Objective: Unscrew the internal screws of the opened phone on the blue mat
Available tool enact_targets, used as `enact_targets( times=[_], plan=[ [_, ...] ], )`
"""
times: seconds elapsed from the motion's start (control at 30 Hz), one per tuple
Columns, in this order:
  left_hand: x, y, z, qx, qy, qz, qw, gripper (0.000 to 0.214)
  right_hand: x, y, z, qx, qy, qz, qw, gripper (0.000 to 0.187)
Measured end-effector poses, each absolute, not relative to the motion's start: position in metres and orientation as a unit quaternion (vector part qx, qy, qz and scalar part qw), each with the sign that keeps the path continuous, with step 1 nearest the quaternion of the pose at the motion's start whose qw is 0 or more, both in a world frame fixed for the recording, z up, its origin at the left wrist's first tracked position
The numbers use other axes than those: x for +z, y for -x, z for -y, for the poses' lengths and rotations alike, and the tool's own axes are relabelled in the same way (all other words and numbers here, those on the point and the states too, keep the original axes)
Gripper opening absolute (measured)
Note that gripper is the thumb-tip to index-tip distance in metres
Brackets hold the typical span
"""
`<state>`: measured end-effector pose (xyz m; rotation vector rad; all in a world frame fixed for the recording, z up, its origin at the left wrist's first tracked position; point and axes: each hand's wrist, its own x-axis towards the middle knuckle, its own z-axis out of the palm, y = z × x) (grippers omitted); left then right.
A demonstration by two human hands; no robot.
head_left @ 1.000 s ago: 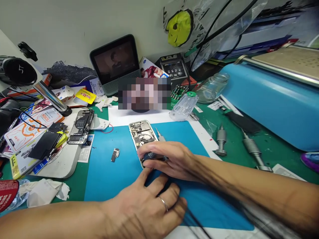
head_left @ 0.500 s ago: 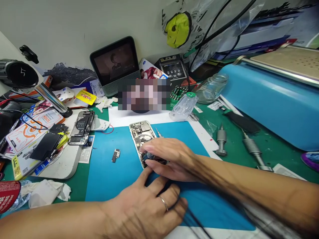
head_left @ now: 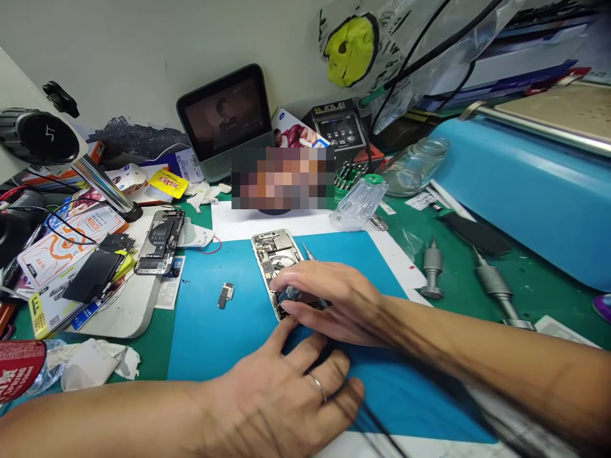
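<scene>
Left hand lies palm down, fingers spread, forearm along the near edge of the table. Right hand lies just beyond it, fingers curled closed, forearm from the right edge.

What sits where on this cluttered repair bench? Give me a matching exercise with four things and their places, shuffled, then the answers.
Things:
1. opened phone
2. second opened phone
3. small loose part
4. glass jar

Places:
A. on the white board, left of the blue mat
B. on the green surface, near the blue machine
C. partly under the right hand, which grips a small tool
D. alone on the blue mat, left of the phone being worked on

Pairs: 1-C, 2-A, 3-D, 4-B.
</scene>
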<state>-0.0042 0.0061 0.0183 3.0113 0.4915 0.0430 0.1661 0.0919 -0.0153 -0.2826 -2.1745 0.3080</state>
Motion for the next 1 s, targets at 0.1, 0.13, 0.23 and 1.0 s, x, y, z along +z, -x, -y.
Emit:
enact_targets(
  times=[0.1,0.13,0.23,1.0],
  plan=[
    [0.016,0.004,-0.006,0.017,-0.985,-0.164,0.052,0.066,-0.015,-0.165,-0.092,0.132,0.109,0.868,0.466,0.056],
    [0.015,0.004,-0.006,0.02,-0.985,-0.165,0.054,0.066,-0.015,-0.165,-0.091,0.133,0.107,0.867,0.468,0.057],
    [0.014,0.004,-0.006,0.029,-0.984,-0.165,0.053,0.069,-0.012,-0.165,-0.091,0.131,0.103,0.869,0.465,0.057],
    [0.02,0.004,-0.007,0.004,-0.983,-0.175,0.05,0.065,-0.003,-0.165,-0.091,0.176,0.097,0.877,0.437,0.053]
  ],
)
